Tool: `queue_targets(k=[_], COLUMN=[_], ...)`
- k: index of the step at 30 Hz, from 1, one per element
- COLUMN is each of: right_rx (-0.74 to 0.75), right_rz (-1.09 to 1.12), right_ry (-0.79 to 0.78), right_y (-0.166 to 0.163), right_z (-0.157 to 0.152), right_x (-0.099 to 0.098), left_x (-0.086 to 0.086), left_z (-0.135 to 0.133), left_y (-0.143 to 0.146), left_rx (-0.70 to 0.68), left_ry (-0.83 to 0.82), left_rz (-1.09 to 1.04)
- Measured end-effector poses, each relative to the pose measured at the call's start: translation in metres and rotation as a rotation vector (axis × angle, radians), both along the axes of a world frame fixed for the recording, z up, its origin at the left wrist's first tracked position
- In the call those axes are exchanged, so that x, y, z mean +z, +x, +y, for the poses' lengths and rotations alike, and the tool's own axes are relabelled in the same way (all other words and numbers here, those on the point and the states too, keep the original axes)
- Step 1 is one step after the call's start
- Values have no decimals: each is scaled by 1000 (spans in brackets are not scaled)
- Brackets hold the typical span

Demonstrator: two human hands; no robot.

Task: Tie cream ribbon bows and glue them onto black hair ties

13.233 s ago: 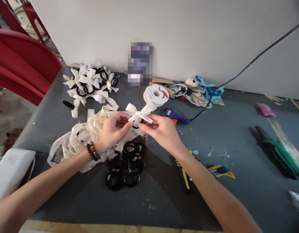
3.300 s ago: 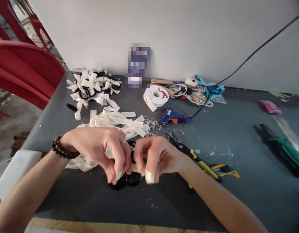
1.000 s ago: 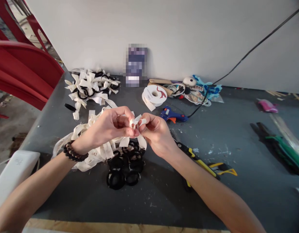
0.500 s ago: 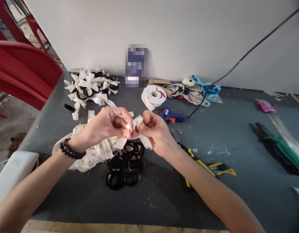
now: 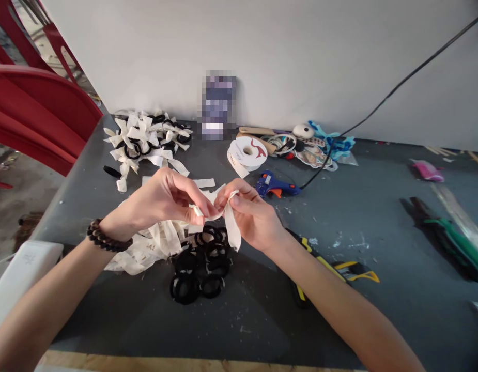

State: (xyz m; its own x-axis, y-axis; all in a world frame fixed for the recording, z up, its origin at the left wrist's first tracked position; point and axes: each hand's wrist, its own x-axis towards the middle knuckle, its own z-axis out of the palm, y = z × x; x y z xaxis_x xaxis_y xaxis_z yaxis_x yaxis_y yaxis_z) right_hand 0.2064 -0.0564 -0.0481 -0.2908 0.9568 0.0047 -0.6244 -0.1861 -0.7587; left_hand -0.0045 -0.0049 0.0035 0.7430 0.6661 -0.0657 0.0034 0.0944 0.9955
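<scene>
My left hand point(image 5: 176, 199) pinches one part of a cream ribbon point(image 5: 233, 230) between thumb and fingers, and a small folded end shows by the thumb. Close beside it, my right hand point(image 5: 252, 212) is closed on the same ribbon, with one tail hanging below its fingers. Under my hands lie several black hair ties point(image 5: 184, 287) and, to their left, a heap of cut cream ribbon strips point(image 5: 143, 253). Whether a hair tie is within the held ribbon, I cannot tell.
Behind stand a ribbon spool point(image 5: 248, 153) and a blue glue gun point(image 5: 275, 185) with its cord. Hair ties with ribbon bows point(image 5: 145, 137) are piled back left. Yellow-black pliers point(image 5: 324, 263) lie right, green-handled pliers point(image 5: 450, 240) farther right. A white box point(image 5: 29, 271) sits left.
My left hand has shifted slightly left and down, and the ribbon between my hands is drawn out. One tail now hangs from my right fingers, where two loose ends showed before.
</scene>
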Motion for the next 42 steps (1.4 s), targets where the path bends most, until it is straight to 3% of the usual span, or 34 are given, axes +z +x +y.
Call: queue_targets(k=[4,11,17,31,42], right_rx=[16,-49,-206,-222,-250], right_rz=[3,-142,-158,-260,-279], right_ry=[-46,-110,-182,-77,-48], right_y=[1,-7,-9,-7,-3], right_z=[0,-3,-1,-4,-4], right_x=[3,-3,-7,-6,-2], left_x=[5,4,-5,-9,2], left_z=[-2,-8,-9,-11,-9], left_y=[1,9,9,10,7], left_rx=[-23,114,345,304,219], left_ry=[-1,-113,39,45,61], left_rz=[27,77,154,142,218])
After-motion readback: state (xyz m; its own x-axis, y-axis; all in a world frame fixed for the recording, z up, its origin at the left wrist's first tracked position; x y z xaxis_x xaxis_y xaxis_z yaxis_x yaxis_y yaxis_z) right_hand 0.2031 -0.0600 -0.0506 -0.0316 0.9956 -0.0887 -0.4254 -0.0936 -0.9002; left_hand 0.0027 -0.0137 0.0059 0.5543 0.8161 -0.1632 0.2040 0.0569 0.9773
